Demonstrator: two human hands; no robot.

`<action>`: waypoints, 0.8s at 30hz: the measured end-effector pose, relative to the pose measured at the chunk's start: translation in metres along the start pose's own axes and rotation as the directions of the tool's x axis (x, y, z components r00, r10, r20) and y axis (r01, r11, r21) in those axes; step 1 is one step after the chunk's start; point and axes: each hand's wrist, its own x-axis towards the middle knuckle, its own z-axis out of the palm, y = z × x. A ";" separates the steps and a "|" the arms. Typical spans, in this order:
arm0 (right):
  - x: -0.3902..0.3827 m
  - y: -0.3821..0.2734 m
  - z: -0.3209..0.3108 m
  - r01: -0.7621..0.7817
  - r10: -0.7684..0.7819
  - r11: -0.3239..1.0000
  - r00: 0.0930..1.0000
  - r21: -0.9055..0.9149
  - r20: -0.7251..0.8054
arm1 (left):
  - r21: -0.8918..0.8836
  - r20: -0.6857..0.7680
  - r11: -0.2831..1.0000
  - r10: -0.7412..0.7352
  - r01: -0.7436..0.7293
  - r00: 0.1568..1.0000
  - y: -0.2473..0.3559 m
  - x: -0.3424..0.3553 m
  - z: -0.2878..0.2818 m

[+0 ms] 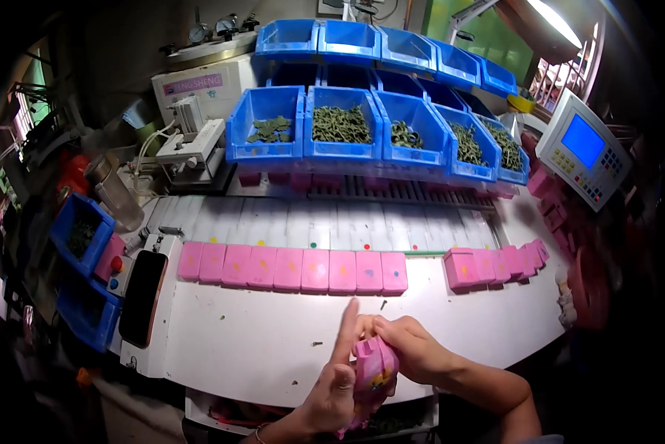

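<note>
Near the table's front edge I hold a pink rubber mould [377, 374], bent and partly peeled apart, with yellow marks on its side. My right hand [415, 348] is closed on its upper end, the thumb pressing from above. My left hand [334, 388] supports the mould from the left; its index finger points up and away from me, and its other fingers are partly hidden behind the mould. Just beyond my fingers, a small dark green piece [383, 304] lies on the white table [251, 333]. A second green piece [317, 343] rests to the left.
A row of pink mould blocks [288, 268] crosses the table, with a shorter row [488, 266] at the right. Blue bins [340, 137] with green pieces stand behind. A phone [143, 300] lies left; a keypad unit [584, 148] stands right. An open drawer [229, 414] sits below.
</note>
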 end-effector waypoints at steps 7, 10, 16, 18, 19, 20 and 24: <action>-0.031 0.008 -0.011 0.013 -0.362 0.623 0.891 -0.782 -0.273 | -0.121 0.036 0.976 -0.180 0.183 0.983 -0.020 0.006 0.000; -0.073 0.031 -0.026 -0.186 -0.401 0.139 0.888 -0.973 -0.227 | -0.112 -0.105 0.972 -0.217 0.205 0.971 -0.030 0.014 -0.007; -0.084 0.024 -0.003 -0.040 -0.478 0.136 0.872 -0.990 -0.101 | -0.068 -0.227 0.983 -0.184 0.172 0.956 -0.061 0.021 -0.009; -0.078 0.026 0.004 -0.003 -0.596 0.014 0.803 -1.000 -0.011 | -0.068 -0.264 0.980 -0.197 0.185 0.944 -0.062 0.023 -0.009; -0.075 0.034 0.005 -0.003 -0.589 -0.057 0.807 -0.998 0.031 | 0.049 -0.278 0.982 -0.162 0.182 0.947 -0.063 0.026 -0.005; -0.073 0.038 0.007 -0.003 -0.579 -0.128 0.812 -0.992 0.073 | 0.165 -0.288 0.970 -0.125 0.177 0.950 -0.063 0.030 -0.001; -0.072 0.033 0.001 0.011 -0.497 -0.051 0.867 -0.999 0.035 | 0.235 -0.312 0.941 -0.165 0.245 0.936 -0.061 0.029 0.000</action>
